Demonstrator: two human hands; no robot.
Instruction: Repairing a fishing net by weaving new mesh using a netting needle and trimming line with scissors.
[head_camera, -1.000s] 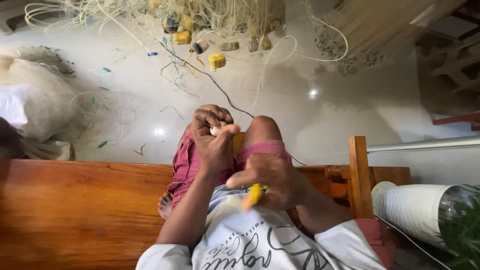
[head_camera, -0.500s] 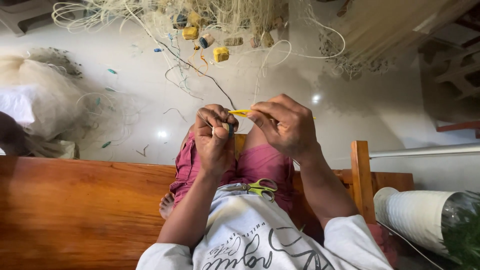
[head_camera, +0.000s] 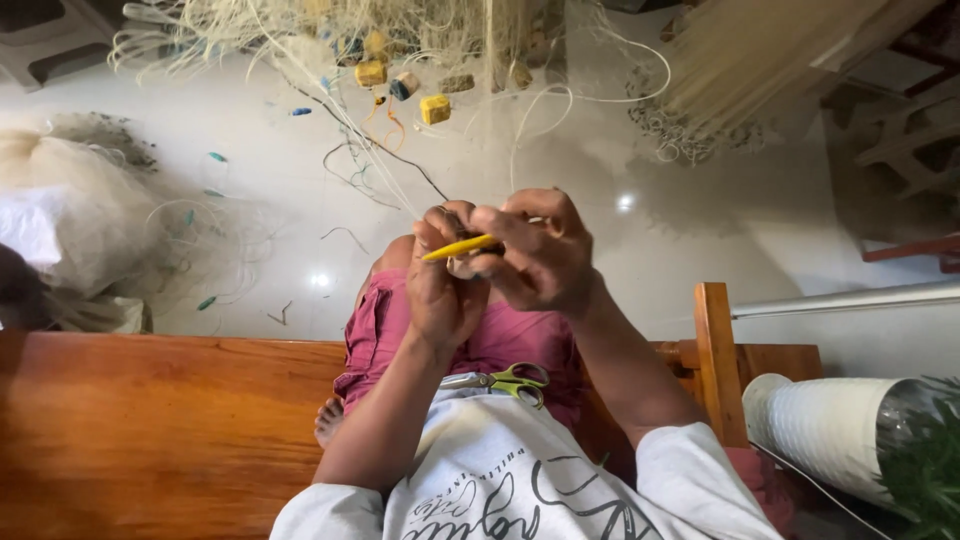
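Here, both hands are meeting above the lap: the right hand (head_camera: 545, 250) is pinching a yellow needle (head_camera: 458, 247) while the left hand (head_camera: 440, 290), its grip pressed together, is holding the net line (head_camera: 385, 165) taut for threading.

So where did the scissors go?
In the head view, the scissors with yellow-green handles lie in the person's lap, on the edge of the white shirt, just below the left hand and right hand.

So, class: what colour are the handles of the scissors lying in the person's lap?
Yellow-green, on the scissors; the head view shows them best.
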